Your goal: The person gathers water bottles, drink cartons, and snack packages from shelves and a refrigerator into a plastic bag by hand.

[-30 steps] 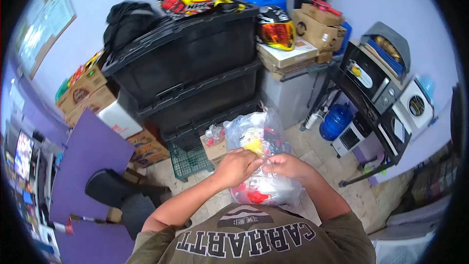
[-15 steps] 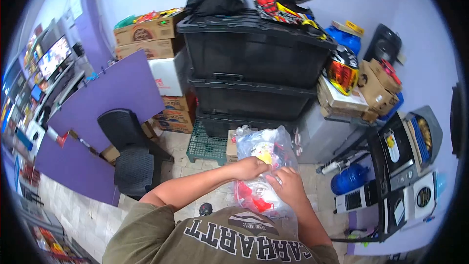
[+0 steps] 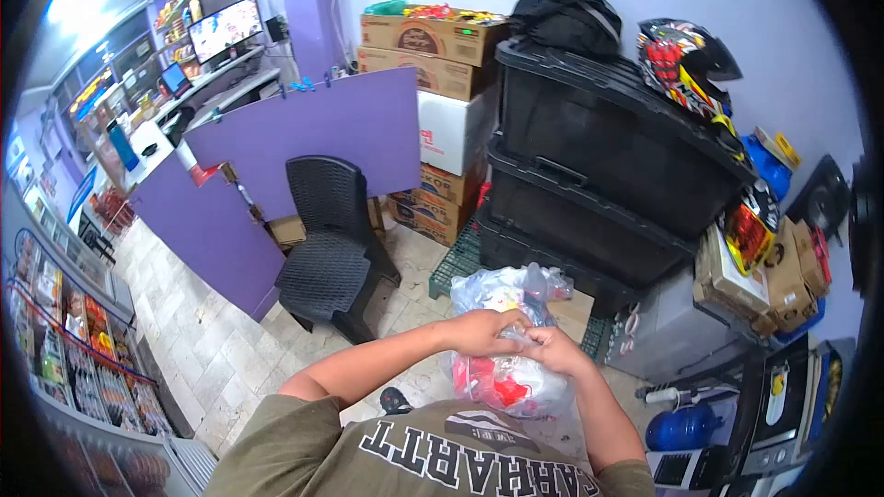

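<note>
My left hand [image 3: 485, 332] is closed on the gathered upper part of a clear plastic bag [image 3: 539, 387]. Close beside it, my right hand [image 3: 558, 350] grips the same gathered plastic, and the hands nearly touch. Red and white things show through the bag below my hands. Beyond them, more clear plastic [image 3: 479, 291] with something yellow and white inside bulges out. Whether that is the same bag, I cannot tell.
A black chair [image 3: 327, 262] stands left, before a purple panel [image 3: 322, 133]. Stacked black bins [image 3: 599, 143] rise ahead on a green pallet [image 3: 448, 274]. Cartons [image 3: 433, 193] stand beside them. A blue water bottle [image 3: 681, 426] lies right.
The view has turned left, so the chair, panel and bins appear farther right. My hands have come closer together on the bag's gathered plastic.
</note>
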